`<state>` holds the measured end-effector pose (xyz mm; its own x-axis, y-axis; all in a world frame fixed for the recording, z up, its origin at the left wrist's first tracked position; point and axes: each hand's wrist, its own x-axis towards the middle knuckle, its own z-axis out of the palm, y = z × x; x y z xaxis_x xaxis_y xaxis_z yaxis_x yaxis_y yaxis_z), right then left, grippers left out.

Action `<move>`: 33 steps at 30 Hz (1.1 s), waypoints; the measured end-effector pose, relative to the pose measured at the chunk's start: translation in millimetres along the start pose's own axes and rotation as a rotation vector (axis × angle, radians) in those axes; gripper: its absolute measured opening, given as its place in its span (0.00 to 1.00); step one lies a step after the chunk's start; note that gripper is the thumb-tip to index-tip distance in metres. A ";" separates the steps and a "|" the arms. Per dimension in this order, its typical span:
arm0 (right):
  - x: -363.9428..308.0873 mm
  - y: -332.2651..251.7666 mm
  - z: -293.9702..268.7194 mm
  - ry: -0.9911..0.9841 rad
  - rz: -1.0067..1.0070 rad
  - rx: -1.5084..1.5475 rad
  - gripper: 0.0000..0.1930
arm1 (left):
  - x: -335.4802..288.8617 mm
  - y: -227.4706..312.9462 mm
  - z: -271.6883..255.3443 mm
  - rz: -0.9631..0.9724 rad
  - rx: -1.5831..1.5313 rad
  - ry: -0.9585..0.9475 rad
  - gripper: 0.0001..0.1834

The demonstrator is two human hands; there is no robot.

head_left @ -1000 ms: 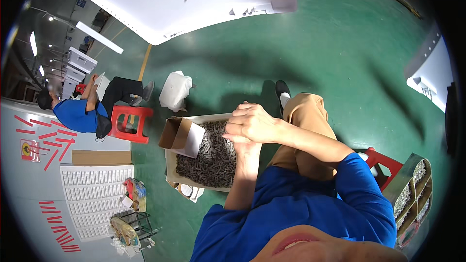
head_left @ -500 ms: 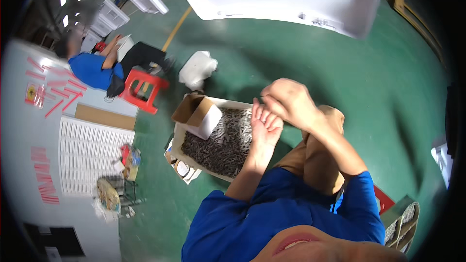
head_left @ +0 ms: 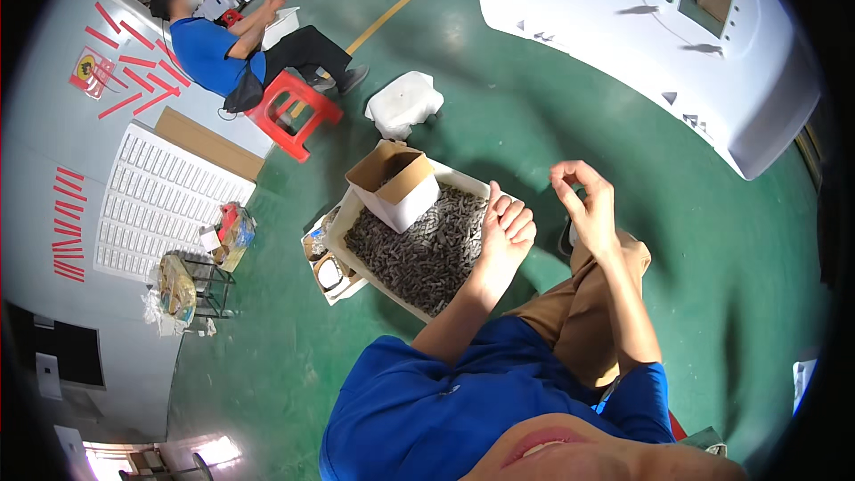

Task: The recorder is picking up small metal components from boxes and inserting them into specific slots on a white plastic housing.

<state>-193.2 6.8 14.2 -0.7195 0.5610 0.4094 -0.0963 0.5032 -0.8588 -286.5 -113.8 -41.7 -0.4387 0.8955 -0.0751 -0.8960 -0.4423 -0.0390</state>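
My left hand [head_left: 506, 239] is held over the right edge of a shallow pale bin [head_left: 363, 263], its fingers curled toward the palm and its thumb sticking up. Whatever lies in those fingers, if anything, is hidden. To its right, over the green floor, my right hand [head_left: 590, 205] has its thumb and fingertips bent together in a pinch. Anything between them is too small to make out. Small grey pieces [head_left: 419, 254] fill the bin in a loose heap. An open white cardboard box [head_left: 411, 207] with a brown inside stands tilted on the heap.
A white-covered stool [head_left: 403, 105] stands beyond the bin. Farther left, a person in blue [head_left: 209, 53] sits on a red stool [head_left: 294, 114]. A large white panel [head_left: 614, 13] with a window cutout reaches in at upper right. An opened carton [head_left: 334, 274] lies beside the bin.
My hands have moved apart; the right hand was closed just above the left fingers and is now farther right. The whole view has turned, showing more of the white panel.
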 end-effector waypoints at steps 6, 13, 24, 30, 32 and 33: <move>-38.1 36.3 43.4 0.114 0.636 1.186 0.20 | 14.8 -28.9 11.5 0.350 0.718 0.028 0.28; -66.1 61.1 50.4 0.208 0.482 1.601 0.24 | 10.3 -48.1 2.1 0.590 1.672 -0.267 0.12; -88.5 58.9 54.1 0.306 0.552 1.666 0.24 | 23.8 -52.6 -10.6 0.926 2.165 -0.588 0.09; -73.5 74.2 51.2 0.309 0.625 1.860 0.15 | 40.2 -48.2 -10.6 1.121 2.149 -0.529 0.08; -65.3 87.5 44.4 0.230 0.549 1.941 0.14 | 41.3 -49.5 -3.1 1.086 2.092 -0.539 0.08; -60.6 93.1 35.0 0.199 0.500 1.967 0.14 | 43.1 -55.9 3.9 1.053 2.028 -0.551 0.09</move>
<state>-182.5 -3.4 -101.3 -0.8574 0.5144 -0.0159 -0.5142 -0.8551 0.0669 -255.7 -50.3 -38.9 -0.2809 0.5585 0.7805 0.8074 -0.3021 0.5068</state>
